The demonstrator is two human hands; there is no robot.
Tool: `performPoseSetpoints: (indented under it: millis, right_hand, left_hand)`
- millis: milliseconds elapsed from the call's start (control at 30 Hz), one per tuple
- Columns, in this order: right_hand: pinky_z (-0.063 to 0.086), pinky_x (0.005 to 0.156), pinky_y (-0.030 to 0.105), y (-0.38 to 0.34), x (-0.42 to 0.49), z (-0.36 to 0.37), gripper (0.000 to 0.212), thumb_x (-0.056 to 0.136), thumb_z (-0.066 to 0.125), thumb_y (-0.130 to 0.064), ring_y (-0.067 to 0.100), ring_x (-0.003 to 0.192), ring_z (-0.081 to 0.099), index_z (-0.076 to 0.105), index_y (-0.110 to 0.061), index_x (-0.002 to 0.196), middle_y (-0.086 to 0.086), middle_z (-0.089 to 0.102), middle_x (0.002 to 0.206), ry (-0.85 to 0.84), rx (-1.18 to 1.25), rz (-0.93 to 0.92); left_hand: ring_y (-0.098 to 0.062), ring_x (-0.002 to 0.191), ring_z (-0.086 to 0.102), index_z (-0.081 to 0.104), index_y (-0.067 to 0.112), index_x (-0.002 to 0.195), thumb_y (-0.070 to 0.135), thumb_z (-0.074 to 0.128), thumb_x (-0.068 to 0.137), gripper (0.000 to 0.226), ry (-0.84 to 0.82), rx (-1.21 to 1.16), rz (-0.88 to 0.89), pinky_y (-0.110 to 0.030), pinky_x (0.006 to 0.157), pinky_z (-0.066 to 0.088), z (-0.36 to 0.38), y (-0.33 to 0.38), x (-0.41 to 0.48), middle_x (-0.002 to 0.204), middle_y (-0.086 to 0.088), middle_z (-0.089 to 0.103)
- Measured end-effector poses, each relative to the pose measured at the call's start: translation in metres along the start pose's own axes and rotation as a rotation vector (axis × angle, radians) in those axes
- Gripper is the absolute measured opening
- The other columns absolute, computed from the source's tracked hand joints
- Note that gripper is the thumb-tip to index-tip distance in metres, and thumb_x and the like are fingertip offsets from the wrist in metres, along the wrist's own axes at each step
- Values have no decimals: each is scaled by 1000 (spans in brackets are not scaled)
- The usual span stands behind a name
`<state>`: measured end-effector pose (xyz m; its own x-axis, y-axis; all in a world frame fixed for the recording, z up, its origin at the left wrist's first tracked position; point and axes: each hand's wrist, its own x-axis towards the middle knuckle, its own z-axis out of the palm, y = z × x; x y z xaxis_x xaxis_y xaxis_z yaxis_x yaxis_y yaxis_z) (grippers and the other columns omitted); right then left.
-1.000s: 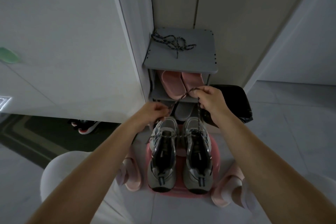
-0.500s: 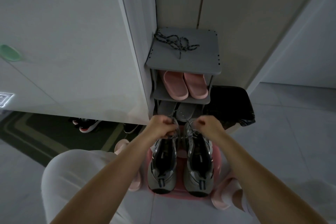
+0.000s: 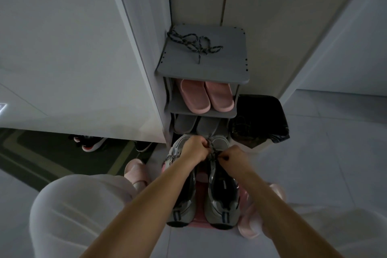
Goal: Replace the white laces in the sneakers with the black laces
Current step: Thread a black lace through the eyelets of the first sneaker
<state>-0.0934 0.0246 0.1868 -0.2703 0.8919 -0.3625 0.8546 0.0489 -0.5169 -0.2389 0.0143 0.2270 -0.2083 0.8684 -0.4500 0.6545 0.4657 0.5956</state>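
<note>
Now my left hand (image 3: pixel 193 150) and right hand (image 3: pixel 234 156) each pinch the dark lace (image 3: pixel 212 152), fingers curled tight, low over the sneakers (image 3: pixel 222 201) on the stool (image 3: pixel 201 177).

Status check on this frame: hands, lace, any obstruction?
Left hand and right hand both gripping the dark lace at the sneakers' toe end. Second dark lace lies loose on the rack top. Nothing blocking the hands.
</note>
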Motion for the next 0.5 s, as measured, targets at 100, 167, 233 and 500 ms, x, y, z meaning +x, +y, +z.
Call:
performPoseSetpoints:
  millis: [100,167,233,500]
  right_hand:
    - [43,60,28,1,1,5,17,82,58,-20,29,67,59,69,-13,71,16,58,83,5,29,15]
    - [44,60,28,3,2,7,12,80,57,-23,30,67,61,65,-18,71,17,57,82,6,53,21]
    - [45,59,29,4,3,7,12,80,58,-23,30,67,61,66,-19,71,16,57,81,4,67,31]
    - [54,65,33,-1,5,6,15,77,58,-29,23,69,63,72,-25,80,11,62,90,-31,71,77]
  left_hand:
    - [-20,73,64,68,12,93,27,65,85,18,11,-16,-29,-20,48,34,3,-2,4,91,-9,71]
    - [-23,81,65,68,10,89,27,66,84,17,15,-19,-32,-21,58,35,5,-4,6,88,-9,70]
    - [-20,75,61,66,11,86,27,66,84,16,14,-15,-27,-22,60,35,7,-5,6,80,-6,66]
    - [-22,59,57,55,15,56,21,66,81,27,-123,69,-14,-26,57,40,9,-1,5,53,-2,54]
